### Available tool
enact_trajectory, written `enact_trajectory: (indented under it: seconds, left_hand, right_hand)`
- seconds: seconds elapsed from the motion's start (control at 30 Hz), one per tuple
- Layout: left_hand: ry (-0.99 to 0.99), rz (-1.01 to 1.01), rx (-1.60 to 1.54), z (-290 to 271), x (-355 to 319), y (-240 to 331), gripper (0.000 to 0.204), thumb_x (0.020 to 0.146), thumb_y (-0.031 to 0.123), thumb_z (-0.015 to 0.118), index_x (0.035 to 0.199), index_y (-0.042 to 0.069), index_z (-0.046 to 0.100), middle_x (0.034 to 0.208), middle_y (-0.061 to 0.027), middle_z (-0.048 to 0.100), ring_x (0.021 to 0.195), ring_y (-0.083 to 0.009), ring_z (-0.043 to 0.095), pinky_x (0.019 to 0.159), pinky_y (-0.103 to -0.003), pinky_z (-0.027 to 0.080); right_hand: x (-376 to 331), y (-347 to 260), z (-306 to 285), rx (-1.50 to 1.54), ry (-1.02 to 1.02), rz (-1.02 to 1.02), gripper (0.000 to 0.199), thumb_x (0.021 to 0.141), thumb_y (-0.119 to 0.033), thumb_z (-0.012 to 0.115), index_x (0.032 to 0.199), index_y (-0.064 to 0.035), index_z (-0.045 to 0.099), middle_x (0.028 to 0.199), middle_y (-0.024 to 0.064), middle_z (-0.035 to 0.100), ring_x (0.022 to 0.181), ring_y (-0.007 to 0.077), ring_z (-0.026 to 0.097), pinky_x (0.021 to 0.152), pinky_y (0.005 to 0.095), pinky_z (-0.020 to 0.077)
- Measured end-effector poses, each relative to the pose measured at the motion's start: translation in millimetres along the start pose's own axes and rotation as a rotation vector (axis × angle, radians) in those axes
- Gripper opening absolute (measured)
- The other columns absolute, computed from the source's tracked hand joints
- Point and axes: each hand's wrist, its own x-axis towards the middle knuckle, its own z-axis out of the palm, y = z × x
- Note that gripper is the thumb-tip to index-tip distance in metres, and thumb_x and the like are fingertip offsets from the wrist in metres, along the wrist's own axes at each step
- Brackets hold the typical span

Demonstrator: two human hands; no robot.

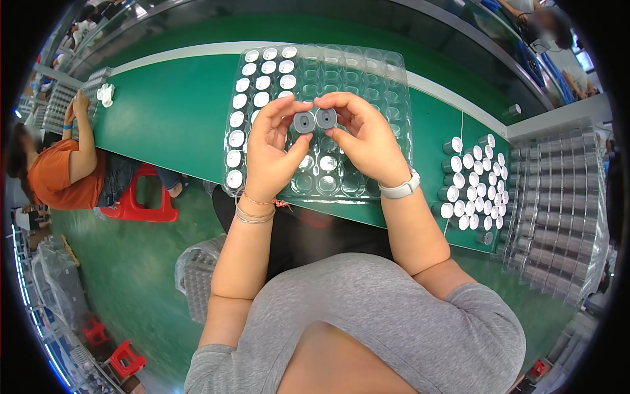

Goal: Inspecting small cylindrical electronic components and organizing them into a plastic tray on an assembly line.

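Note:
Above a clear plastic tray, my left hand pinches a small grey round cap between thumb and fingers. Close beside it, my right hand grips a second grey round cap. Both caps turn a face with a small dark central hole toward me; whether their rims touch is hard to tell. White-topped cups fill several pockets along the tray's left side. A few more white tops show beneath my hands, partly hidden by them.
Loose white-topped grey cups stand grouped on the green table at right. Stacked clear trays rise beyond them. At left, a person in orange sits near a red stool; a crumpled white item lies nearby.

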Motion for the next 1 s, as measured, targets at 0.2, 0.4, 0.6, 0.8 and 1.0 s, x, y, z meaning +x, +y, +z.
enact_trajectory:
  seconds: [0.2, 0.4, 0.6, 0.8, 1.0]
  left_hand:
    - [0.074, 0.034, 0.047, 7, 1, 4, 0.053, 0.08, -0.014, 0.058, 0.13, 0.0, 0.047, 0.122, -0.0134, 0.057, 0.116, -0.0212, 0.056, 0.096, -0.033, 0.045]
    - [0.137, -0.174, -0.05, 1, 0, 3, 0.027, 0.091, -0.002, 0.051, 0.118, -0.001, 0.054, 0.116, -0.0091, 0.054, 0.104, -0.0164, 0.054, 0.089, -0.03, 0.045]
    - [0.13, -0.066, 0.096, -2, 2, -3, 0.013, 0.09, 0.004, 0.059, 0.102, 0.0, 0.062, 0.109, -0.0076, 0.055, 0.094, -0.0144, 0.054, 0.085, -0.028, 0.044]
    - [0.205, -0.076, 0.208, 6, 5, 1, 0.007, 0.083, 0.002, 0.069, 0.089, -0.001, 0.067, 0.091, -0.0044, 0.059, 0.083, -0.0113, 0.055, 0.073, -0.024, 0.044]
    - [0.221, -0.151, 0.212, 5, 5, 2, 0.005, 0.083, 0.0, 0.067, 0.087, -0.003, 0.067, 0.088, -0.0041, 0.061, 0.077, -0.0099, 0.055, 0.067, -0.022, 0.045]
  right_hand:
    - [0, 1, 1, 0.05, -0.003, 0.055, 0.043, 0.082, 0.018, 0.053, 0.12, -0.0016, 0.055, 0.124, 0.0072, 0.056, 0.119, 0.0183, 0.054, 0.101, 0.0319, 0.0452]
    - [-1, -6, 3, 0.011, 0.018, 0.037, 0.044, 0.082, 0.015, 0.055, 0.122, -0.0017, 0.055, 0.122, 0.0063, 0.057, 0.117, 0.0171, 0.055, 0.099, 0.0316, 0.0466]
    - [-2, -12, 7, -0.21, 0.011, -0.135, 0.042, 0.079, 0.015, 0.057, 0.118, -0.001, 0.059, 0.121, 0.0088, 0.057, 0.113, 0.0193, 0.058, 0.096, 0.0315, 0.0488]
    - [-1, -11, 10, -0.411, 0.026, -0.226, 0.041, 0.075, 0.016, 0.059, 0.112, -0.0022, 0.063, 0.116, 0.0116, 0.061, 0.107, 0.0256, 0.061, 0.087, 0.0315, 0.0524]
    - [-2, -8, 13, -0.45, 0.063, -0.262, 0.041, 0.075, 0.016, 0.059, 0.111, -0.0029, 0.063, 0.114, 0.0126, 0.062, 0.104, 0.0273, 0.063, 0.083, 0.0325, 0.0538]
